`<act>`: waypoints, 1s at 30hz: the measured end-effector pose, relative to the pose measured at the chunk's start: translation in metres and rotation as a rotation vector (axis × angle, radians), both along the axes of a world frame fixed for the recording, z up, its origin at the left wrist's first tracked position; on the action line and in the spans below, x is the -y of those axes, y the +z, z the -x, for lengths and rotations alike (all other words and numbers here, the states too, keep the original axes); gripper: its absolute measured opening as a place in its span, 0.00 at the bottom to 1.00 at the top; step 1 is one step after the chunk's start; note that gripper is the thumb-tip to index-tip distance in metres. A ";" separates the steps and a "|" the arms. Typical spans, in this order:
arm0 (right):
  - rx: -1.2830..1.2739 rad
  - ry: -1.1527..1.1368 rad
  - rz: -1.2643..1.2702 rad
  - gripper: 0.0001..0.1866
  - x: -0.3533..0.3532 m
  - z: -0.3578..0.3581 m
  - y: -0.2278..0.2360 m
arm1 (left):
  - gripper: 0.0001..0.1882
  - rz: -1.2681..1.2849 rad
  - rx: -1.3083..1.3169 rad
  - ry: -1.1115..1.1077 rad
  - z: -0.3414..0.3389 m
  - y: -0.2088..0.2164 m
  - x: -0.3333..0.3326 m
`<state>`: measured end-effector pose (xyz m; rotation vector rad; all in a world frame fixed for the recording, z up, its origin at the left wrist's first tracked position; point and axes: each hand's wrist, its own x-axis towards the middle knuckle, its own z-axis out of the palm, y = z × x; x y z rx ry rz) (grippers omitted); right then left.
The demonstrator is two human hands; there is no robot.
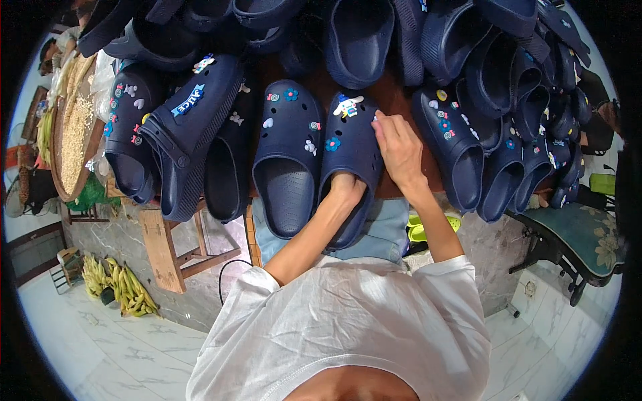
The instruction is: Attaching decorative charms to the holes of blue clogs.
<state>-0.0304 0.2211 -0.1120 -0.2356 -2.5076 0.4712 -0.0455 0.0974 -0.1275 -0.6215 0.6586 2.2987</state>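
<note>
My left hand reaches into the opening of a navy foam clog, its fingers hidden under the upper. A white cartoon charm and a blue flower charm are on this clog's upper. My right hand is closed in a pinch at the upper's right edge, near the toe; a small pale bit shows at the fingertips, too small to name. Just left lies a similar clog with several charms, among them a heart, a flower and candy shapes.
Many navy clogs crowd the brown table, including a tilted clog at left and a decorated clog at right. A wooden stool, bananas and a round tray of pale grains are at left. A dark-framed chair stands at right.
</note>
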 end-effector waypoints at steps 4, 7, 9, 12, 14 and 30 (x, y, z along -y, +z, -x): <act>-0.009 0.001 0.179 0.08 -0.015 -0.009 -0.002 | 0.23 -0.002 -0.013 -0.004 -0.002 -0.003 0.000; 0.064 -0.068 0.326 0.08 -0.020 -0.024 -0.003 | 0.22 -0.005 -0.016 -0.013 0.000 -0.008 -0.001; 0.086 -0.097 0.323 0.09 -0.021 -0.037 0.000 | 0.22 -0.006 -0.019 -0.019 -0.005 -0.010 0.000; 0.102 -0.096 0.245 0.11 -0.024 -0.053 0.001 | 0.22 -0.013 -0.029 -0.028 -0.003 -0.012 0.011; 0.073 -0.081 0.195 0.11 -0.026 -0.055 -0.004 | 0.21 -0.012 -0.042 -0.020 -0.005 -0.012 0.014; 0.134 0.191 0.412 0.09 0.001 -0.023 0.060 | 0.14 -0.337 0.217 -0.015 -0.023 0.043 0.061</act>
